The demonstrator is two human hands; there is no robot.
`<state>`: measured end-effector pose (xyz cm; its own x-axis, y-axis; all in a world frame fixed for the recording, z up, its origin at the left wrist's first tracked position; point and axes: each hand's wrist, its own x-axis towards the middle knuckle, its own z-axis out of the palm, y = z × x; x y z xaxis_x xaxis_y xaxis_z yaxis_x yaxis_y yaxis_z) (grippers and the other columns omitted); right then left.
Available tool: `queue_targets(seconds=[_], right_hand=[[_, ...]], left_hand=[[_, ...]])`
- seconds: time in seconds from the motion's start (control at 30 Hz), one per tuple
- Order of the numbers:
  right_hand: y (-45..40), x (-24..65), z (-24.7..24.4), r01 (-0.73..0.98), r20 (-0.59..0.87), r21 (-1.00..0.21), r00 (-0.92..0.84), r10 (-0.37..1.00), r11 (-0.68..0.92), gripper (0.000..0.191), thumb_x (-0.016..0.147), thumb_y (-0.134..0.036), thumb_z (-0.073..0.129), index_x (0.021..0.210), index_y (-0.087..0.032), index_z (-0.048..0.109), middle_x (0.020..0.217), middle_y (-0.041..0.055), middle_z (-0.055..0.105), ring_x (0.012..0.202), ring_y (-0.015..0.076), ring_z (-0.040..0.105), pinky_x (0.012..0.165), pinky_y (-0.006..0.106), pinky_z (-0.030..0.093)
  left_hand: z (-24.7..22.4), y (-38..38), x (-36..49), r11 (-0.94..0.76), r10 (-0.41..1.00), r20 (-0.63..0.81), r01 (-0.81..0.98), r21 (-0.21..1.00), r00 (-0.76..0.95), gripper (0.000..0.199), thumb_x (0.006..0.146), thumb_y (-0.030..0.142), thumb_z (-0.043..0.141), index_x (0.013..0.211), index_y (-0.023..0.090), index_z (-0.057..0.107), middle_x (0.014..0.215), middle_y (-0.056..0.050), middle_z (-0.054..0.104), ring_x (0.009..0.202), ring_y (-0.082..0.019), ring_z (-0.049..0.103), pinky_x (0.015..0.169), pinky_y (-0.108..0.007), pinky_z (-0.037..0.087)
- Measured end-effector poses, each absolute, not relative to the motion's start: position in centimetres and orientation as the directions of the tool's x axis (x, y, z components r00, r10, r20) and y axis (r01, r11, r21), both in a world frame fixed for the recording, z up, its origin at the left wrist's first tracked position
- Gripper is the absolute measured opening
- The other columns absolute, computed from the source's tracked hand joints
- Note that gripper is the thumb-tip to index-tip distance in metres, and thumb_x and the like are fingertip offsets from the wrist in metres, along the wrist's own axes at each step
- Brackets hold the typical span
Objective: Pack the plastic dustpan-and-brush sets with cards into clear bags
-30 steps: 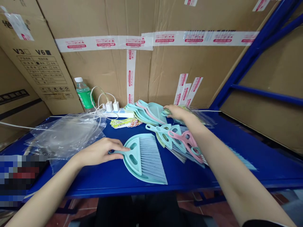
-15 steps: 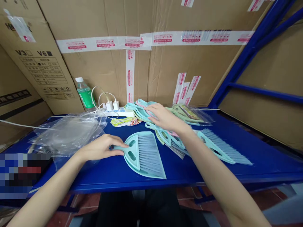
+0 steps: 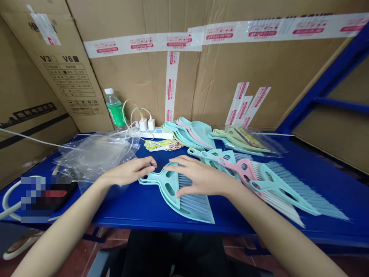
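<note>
A light-blue hand brush (image 3: 170,184) lies on a matching dustpan (image 3: 201,220), their handles pointing left. Just above the handle end is my left hand (image 3: 129,170), fingers loosely curved, with a gap between thumb and fingertips and nothing visible in them. My right hand (image 3: 198,175) hovers over the bristles with thumb and fingers spread, holding nothing; it hides part of the brush. To the right lie a pink brush (image 3: 243,171) and another light-blue brush (image 3: 276,187), bristles to the right. Stacked dustpans (image 3: 187,132) in blue, pink and green sit behind.
Clear plastic bags (image 3: 98,156) lie at left. Behind are a power strip (image 3: 161,134) with white plugs, a green-labelled bottle (image 3: 115,109) and printed cards (image 3: 161,145). A bagged green set (image 3: 245,138) rests back right. Cardboard (image 3: 138,84) walls the table's back.
My left hand has let go of the handle and lifted slightly. My right hand has come from the dustpan stack to over the near brush. The view has shifted.
</note>
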<state>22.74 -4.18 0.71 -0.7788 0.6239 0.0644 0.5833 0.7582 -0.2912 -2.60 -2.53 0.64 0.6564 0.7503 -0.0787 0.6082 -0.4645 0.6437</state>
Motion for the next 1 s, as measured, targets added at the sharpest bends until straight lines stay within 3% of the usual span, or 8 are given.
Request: queue_targets(seconds=[0.13,0.4,0.7,1.0], right_hand=[[-4.3,22.6,0.7,0.647,-0.092,-0.31,-0.75,0.656,0.696,0.077,0.08,-0.053,0.071,0.147,-0.027,0.043,0.159,0.0146,0.03,0.146,0.0376,0.021,0.111,0.057,0.031],[-4.5,22.6,1.1,0.665,-0.211,-0.317,-0.744,0.634,0.676,0.076,0.087,-0.051,0.064,0.151,-0.025,0.033,0.162,0.0129,0.014,0.148,0.0358,0.002,0.115,0.057,0.024],[-4.5,22.7,0.5,0.671,-0.251,-0.321,-0.741,0.623,0.668,0.077,0.091,-0.054,0.057,0.154,-0.027,0.023,0.163,0.0113,0.005,0.147,0.0349,-0.005,0.116,0.058,0.019],[-4.5,22.9,-0.2,0.643,-0.197,-0.322,-0.764,0.615,0.695,0.073,0.091,-0.058,0.052,0.154,-0.032,0.024,0.164,0.0105,0.006,0.148,0.0356,-0.002,0.114,0.063,0.02]], left_hand=[[0.2,-2.3,-2.4,-0.341,0.71,-0.186,0.563,0.753,0.679,0.043,0.091,0.058,0.045,0.084,0.017,0.056,0.071,0.004,0.042,0.059,-0.009,0.047,0.05,-0.02,0.046],[-0.9,-1.7,-2.1,-0.144,0.639,-0.271,0.458,0.877,0.72,0.052,0.083,0.065,0.055,0.071,0.015,0.053,0.058,0.004,0.055,0.039,-0.004,0.044,0.039,-0.017,0.037],[-1.2,-1.5,-2.0,-0.087,0.646,-0.25,0.396,0.914,0.721,0.048,0.08,0.061,0.064,0.073,0.014,0.059,0.053,0.006,0.054,0.037,-0.004,0.043,0.036,-0.016,0.034],[-1.1,-1.5,-2.1,-0.136,0.643,-0.251,0.43,0.892,0.724,0.043,0.082,0.057,0.063,0.076,0.014,0.06,0.058,0.004,0.056,0.041,-0.005,0.043,0.04,-0.017,0.036]])
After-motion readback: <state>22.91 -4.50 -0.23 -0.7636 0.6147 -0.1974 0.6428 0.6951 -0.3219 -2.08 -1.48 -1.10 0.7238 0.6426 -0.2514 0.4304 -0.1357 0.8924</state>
